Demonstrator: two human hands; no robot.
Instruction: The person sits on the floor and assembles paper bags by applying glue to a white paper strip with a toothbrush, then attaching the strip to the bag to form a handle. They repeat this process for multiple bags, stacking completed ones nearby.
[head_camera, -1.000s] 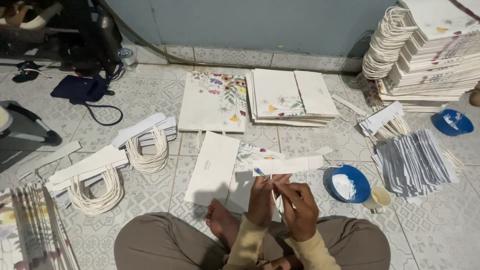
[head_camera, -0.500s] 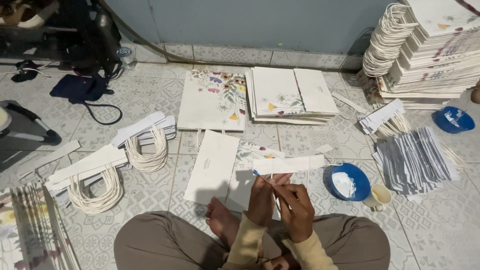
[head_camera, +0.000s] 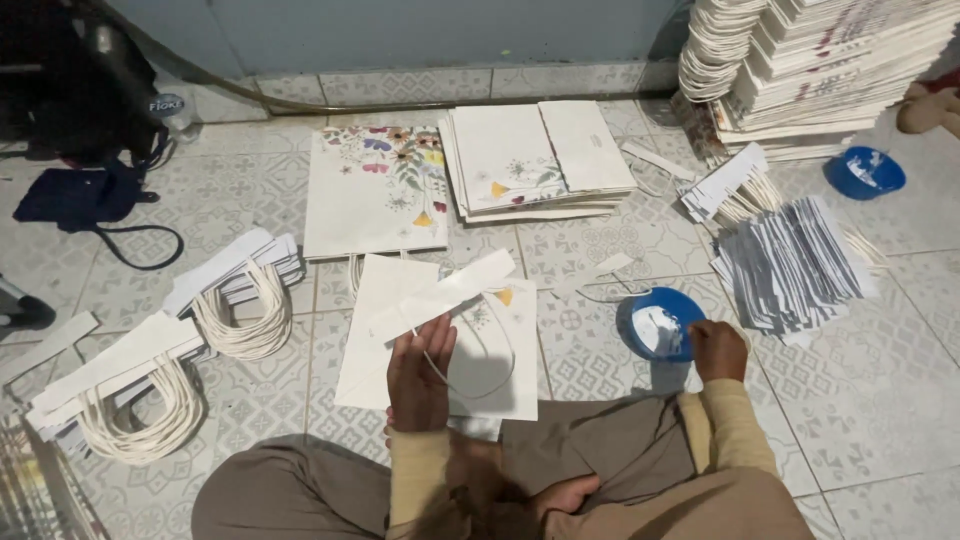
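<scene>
I sit cross-legged on a tiled floor. My left hand (head_camera: 420, 375) holds a long white card strip (head_camera: 445, 293) with a white cord loop (head_camera: 480, 350) hanging from it, over a flat white paper bag (head_camera: 365, 330) with flower print. My right hand (head_camera: 716, 348) reaches out to the right, fingers at the rim of a blue dish (head_camera: 660, 325) that holds white paste. The two hands are well apart.
Flat floral paper bags (head_camera: 375, 190) and a stack of folded ones (head_camera: 530, 160) lie ahead. Strips with cord handles (head_camera: 230, 300) are piled left. Grey-white strips (head_camera: 790, 265), a second blue dish (head_camera: 865, 172) and a tall bag stack (head_camera: 830, 60) sit right. A dark bag (head_camera: 85, 195) lies far left.
Both hands were together at the strip in front of me; now my right hand has left it and moved right to the blue dish. My left hand keeps the strip.
</scene>
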